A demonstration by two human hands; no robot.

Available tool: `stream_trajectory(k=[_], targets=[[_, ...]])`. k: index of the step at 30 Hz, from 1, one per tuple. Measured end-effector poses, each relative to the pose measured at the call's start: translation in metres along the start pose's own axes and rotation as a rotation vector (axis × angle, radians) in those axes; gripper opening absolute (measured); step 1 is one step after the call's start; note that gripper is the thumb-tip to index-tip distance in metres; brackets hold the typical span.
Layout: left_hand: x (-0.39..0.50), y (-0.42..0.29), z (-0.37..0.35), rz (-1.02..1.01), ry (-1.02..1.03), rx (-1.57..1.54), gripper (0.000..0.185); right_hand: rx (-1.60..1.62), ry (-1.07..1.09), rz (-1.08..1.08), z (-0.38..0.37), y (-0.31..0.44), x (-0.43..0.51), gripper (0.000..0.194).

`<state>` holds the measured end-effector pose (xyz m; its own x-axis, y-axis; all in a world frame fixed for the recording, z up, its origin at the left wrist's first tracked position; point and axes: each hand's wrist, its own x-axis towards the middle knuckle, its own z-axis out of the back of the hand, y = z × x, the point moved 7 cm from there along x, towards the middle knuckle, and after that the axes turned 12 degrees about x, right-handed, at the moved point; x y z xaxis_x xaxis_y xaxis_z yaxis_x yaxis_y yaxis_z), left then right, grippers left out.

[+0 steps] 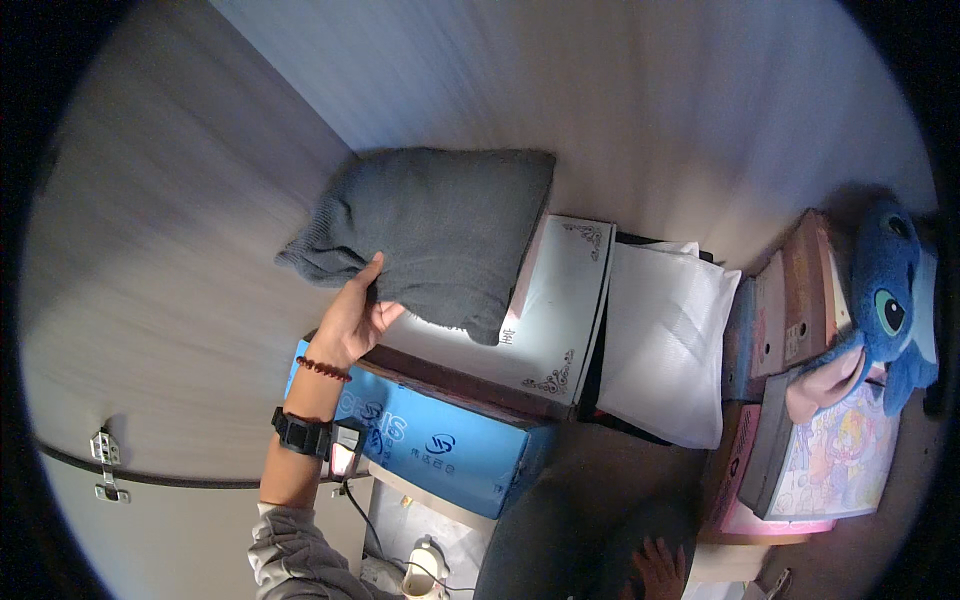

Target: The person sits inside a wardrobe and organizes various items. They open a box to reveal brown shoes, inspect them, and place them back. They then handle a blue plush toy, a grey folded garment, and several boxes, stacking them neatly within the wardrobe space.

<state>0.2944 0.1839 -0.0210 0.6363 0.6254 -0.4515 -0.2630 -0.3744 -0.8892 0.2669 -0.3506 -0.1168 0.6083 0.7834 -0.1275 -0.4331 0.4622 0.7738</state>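
My left hand [356, 319] grips the near edge of a folded grey knit garment [442, 225], thumb on top and fingertips partly hidden at its underside. The ribbed part of the garment hangs to the left. The garment overlaps the left part of a white box [562, 300] with dark corner ornaments and writing, hiding much of its top. My right hand [660, 566] is low in the view, in shadow, with fingers apart over a dark-clothed leg [585, 517]; it holds nothing visible.
A blue printed carton [450, 442] stands in front of the white box. White padded pouches [664, 345] lie to its right. Farther right are magazine files [795, 315], a blue plush toy [889, 292] and a fabric box [836, 457]. Walls rise behind and left. A cable [367, 517] hangs from the left wrist device.
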Motion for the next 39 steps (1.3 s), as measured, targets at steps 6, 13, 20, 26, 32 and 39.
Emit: stream_trajectory(k=[6, 13, 20, 26, 32, 39], targets=[[0.023, -0.003, -0.015, 0.008, -0.091, 0.021, 0.035, -0.009, -0.006, 0.008, 0.003, 0.010, -0.002, 0.052], [0.006, 0.004, 0.014, 0.112, -0.182, 0.213, 0.058, -0.080, 0.162, -0.129, -0.010, -0.005, -0.007, 0.058], [0.034, 0.017, 0.038, -0.044, -0.248, 0.042, 0.063, -0.066, 0.040, 0.001, -0.006, 0.002, -0.009, 0.052], [-0.013, 0.006, 0.010, 0.131, -0.097, 0.680, 0.072, -0.012, 0.010, 0.000, -0.010, -0.012, -0.011, 0.053], [-0.071, -0.068, -0.079, -0.809, -0.388, 1.599, 0.060, -0.020, 0.016, 0.015, -0.011, -0.011, -0.015, 0.054], [-0.037, -0.044, -0.119, -0.777, 0.156, 1.973, 0.122, -0.014, 0.053, -0.042, -0.011, -0.015, -0.011, 0.055]])
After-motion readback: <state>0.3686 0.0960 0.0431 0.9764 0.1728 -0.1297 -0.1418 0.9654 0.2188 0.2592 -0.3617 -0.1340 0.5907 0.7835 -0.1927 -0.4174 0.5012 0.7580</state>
